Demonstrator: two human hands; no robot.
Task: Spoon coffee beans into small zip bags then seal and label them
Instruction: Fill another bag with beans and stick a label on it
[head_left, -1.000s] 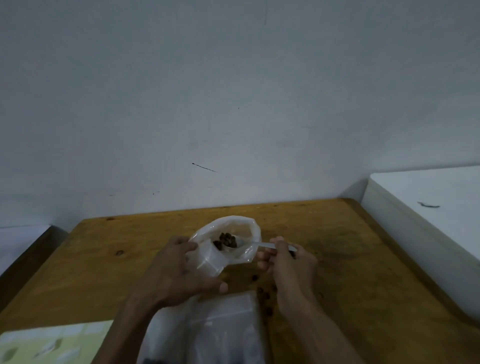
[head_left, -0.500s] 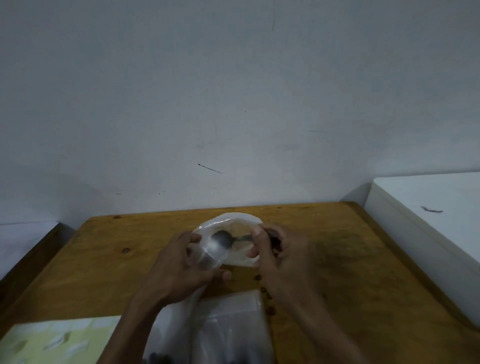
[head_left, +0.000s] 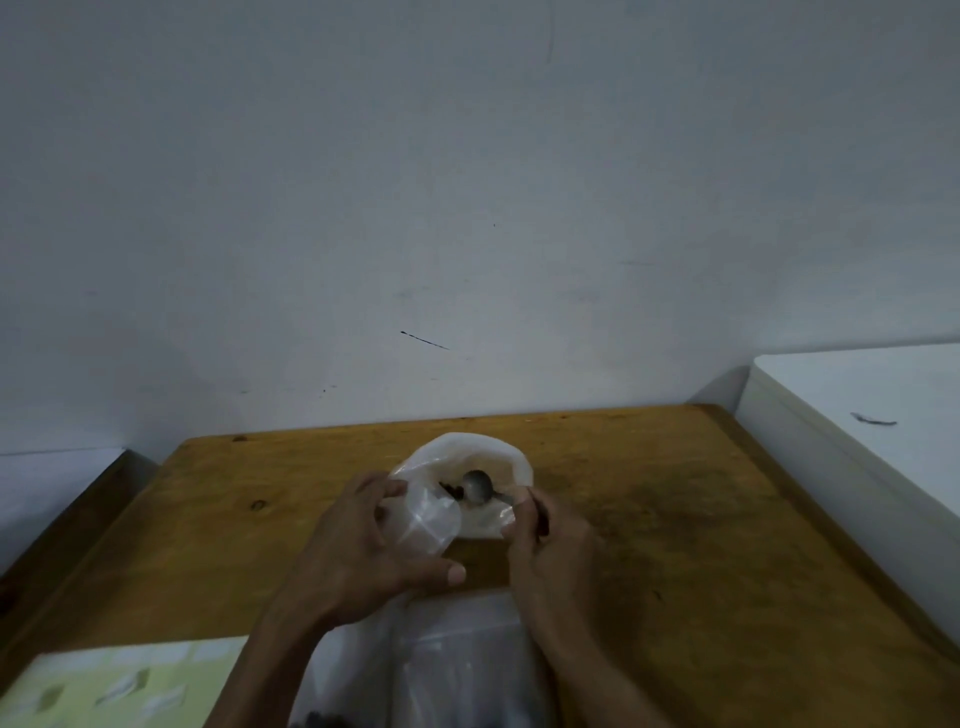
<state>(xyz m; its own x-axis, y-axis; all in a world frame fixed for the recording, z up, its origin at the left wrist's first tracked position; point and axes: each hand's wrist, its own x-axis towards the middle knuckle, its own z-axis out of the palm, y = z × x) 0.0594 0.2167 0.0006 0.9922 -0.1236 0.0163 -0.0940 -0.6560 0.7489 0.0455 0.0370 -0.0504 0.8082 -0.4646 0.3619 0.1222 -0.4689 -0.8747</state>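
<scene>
The spoon (head_left: 478, 487) lies with its bowl inside the mouth of the bag (head_left: 470, 488), handle running right and toward the person, bowl pointing left and away. A few beans (head_left: 451, 489) sit just left of the bowl, inside the bag. The bag is held above the surface (head_left: 675, 519), mouth up.

Near the bag, toward the person, lies a clear plastic pack (head_left: 457, 660); left of that, a label sheet (head_left: 114, 686). A white box (head_left: 857, 441) stands right of the bag.

The left hand (head_left: 358, 545) grips the bag's left side, thumb underneath. The right hand (head_left: 550, 545) pinches the spoon handle.
</scene>
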